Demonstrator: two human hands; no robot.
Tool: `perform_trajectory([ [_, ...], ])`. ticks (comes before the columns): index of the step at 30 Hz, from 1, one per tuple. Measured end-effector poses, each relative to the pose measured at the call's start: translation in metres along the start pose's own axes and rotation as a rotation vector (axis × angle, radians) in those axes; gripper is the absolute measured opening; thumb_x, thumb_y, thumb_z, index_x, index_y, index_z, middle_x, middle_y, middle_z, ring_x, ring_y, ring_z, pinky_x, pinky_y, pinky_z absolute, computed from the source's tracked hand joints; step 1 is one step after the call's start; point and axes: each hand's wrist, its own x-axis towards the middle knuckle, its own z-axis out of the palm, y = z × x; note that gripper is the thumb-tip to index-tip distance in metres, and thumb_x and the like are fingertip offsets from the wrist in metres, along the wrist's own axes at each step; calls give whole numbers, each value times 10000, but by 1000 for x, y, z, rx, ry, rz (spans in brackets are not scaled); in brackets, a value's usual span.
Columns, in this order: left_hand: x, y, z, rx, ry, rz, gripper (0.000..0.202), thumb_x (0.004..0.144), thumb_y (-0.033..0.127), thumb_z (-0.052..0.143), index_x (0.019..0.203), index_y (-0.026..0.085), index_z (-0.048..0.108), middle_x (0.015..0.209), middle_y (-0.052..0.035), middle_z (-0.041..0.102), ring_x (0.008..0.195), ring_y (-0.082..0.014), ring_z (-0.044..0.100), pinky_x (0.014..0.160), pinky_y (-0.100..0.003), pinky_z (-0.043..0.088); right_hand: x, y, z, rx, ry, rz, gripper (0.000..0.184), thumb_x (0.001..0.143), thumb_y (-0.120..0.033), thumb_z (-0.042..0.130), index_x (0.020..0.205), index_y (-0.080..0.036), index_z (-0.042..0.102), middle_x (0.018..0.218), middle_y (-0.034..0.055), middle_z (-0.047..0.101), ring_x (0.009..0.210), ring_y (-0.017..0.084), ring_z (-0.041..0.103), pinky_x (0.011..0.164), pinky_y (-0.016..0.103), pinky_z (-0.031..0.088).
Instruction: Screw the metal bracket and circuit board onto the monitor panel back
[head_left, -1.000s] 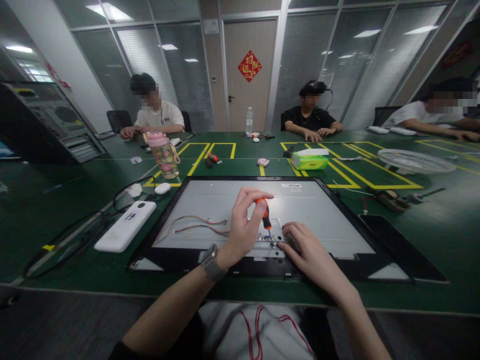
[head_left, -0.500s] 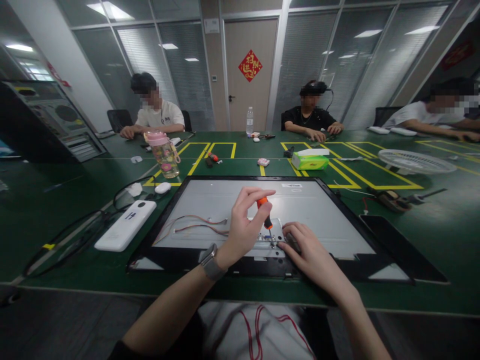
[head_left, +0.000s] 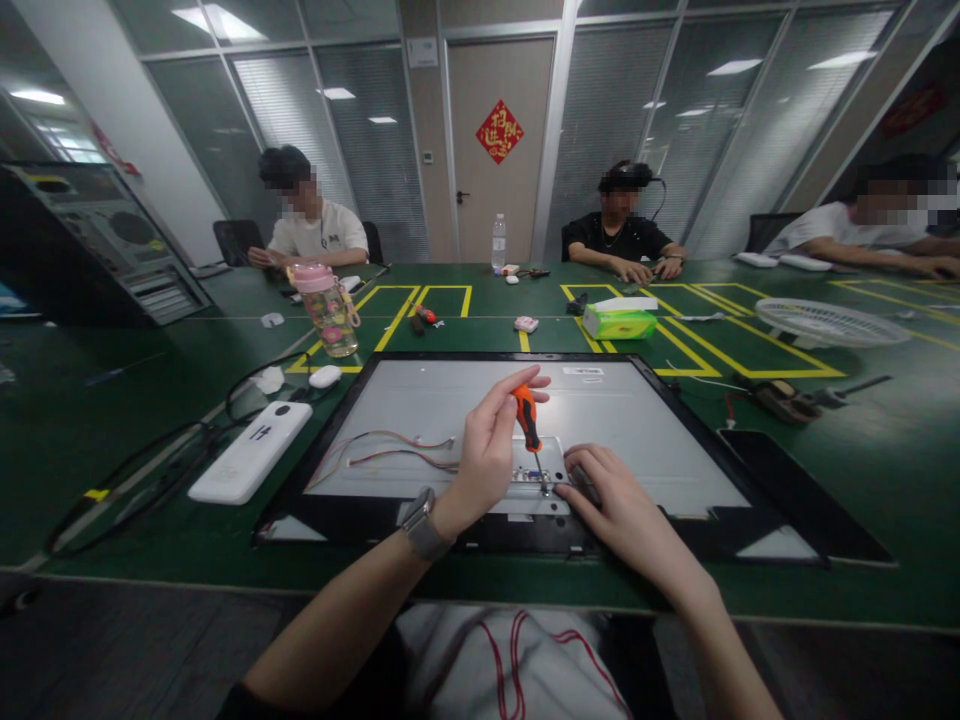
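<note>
My left hand (head_left: 491, 440) is closed round the top of an orange and black screwdriver (head_left: 528, 418). The screwdriver leans slightly, its shaft pointing down at a small metal plate (head_left: 553, 508) with a circuit board (head_left: 531, 476). That plate lies on the grey back of a black-framed display panel (head_left: 420, 385). At the plate's right edge, my right hand (head_left: 611, 495) rests on the panel, fingers stretched and thumb near the screwdriver's tip. Thin wires (head_left: 397, 460) run leftward from beside the board. Whatever sits under my right palm is hidden.
Left of the panel are a white power bank (head_left: 251, 452), black cables (head_left: 142, 475) and a pink-lidded bottle (head_left: 328, 310). Beyond it lies a green tissue pack (head_left: 620, 320). A black slab (head_left: 814, 495) and a tool (head_left: 787, 398) lie right. Several people sit across the table.
My left hand has turned about the screwdriver's handle, its thumb no longer across the front, so more of the handle shows. My right hand has stayed put.
</note>
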Motion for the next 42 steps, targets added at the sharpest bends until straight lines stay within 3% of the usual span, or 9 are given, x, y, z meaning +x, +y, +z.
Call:
perform_trajectory([
  [4, 0, -1, 0, 63, 38, 10, 241, 966, 279, 530, 1163, 198, 643, 1038, -80, 708, 935, -172, 666, 858, -307, 512, 0, -1, 0, 6, 1, 0, 40, 940, -270, 532, 963, -238, 524, 1042, 71, 598, 990, 265, 579, 901, 435, 473],
  [7, 1, -1, 0, 195, 81, 88, 159, 875, 279, 674, 1007, 201, 715, 905, -45, 643, 868, -163, 615, 834, -296, 490, 0, -1, -1, -1, 4, -2, 37, 940, -272, 534, 962, -243, 526, 1039, 68, 600, 988, 264, 582, 900, 431, 475],
  [9, 2, 0, -1, 230, 94, 122, 162, 852, 277, 700, 997, 212, 732, 903, -36, 606, 847, -155, 590, 822, -292, 483, 0, -1, -1, -4, 0, -2, 37, 943, -275, 531, 963, -244, 527, 1039, 68, 600, 983, 263, 582, 899, 431, 475],
  [15, 1, 1, -3, 106, 27, 82, 351, 995, 236, 391, 1193, 194, 678, 1061, -81, 682, 958, -186, 630, 873, -335, 492, 0, 0, 0, -8, 3, -9, 39, 948, -272, 528, 973, -243, 529, 1039, 72, 602, 983, 261, 579, 899, 428, 475],
  [19, 2, 1, -1, 114, 38, 68, 305, 973, 242, 474, 1203, 180, 665, 979, -71, 688, 882, -166, 633, 826, -304, 497, 0, 0, 0, -11, -7, -4, 44, 941, -262, 539, 972, -234, 528, 1043, 76, 598, 985, 264, 574, 899, 431, 470],
  [25, 2, 1, 0, 226, 94, 139, 176, 861, 261, 689, 1022, 204, 730, 883, -26, 598, 838, -144, 576, 819, -272, 471, 0, 0, 0, -1, -6, -1, 49, 937, -259, 542, 977, -236, 524, 1041, 75, 598, 990, 267, 573, 902, 431, 468],
  [30, 0, 0, -1, 145, 33, 59, 319, 1008, 262, 413, 1200, 208, 662, 1033, -68, 684, 939, -160, 620, 865, -297, 469, 1, 0, 0, 0, -1, -3, 42, 937, -261, 540, 964, -234, 523, 1036, 75, 599, 984, 266, 573, 902, 433, 470],
  [37, 1, -1, -1, 234, 78, 135, 182, 926, 284, 602, 1043, 210, 719, 854, -18, 565, 817, -143, 554, 802, -277, 459, 0, 2, 2, -6, 14, -14, 44, 935, -268, 544, 964, -241, 525, 1031, 70, 603, 976, 261, 581, 892, 420, 473],
  [42, 0, 0, -3, 199, 46, 94, 337, 1008, 237, 387, 1188, 205, 670, 1052, -69, 635, 980, -178, 584, 870, -311, 458, 0, 2, 2, -5, 5, -15, 41, 945, -264, 534, 974, -239, 522, 1044, 74, 596, 984, 262, 573, 901, 431, 468],
])
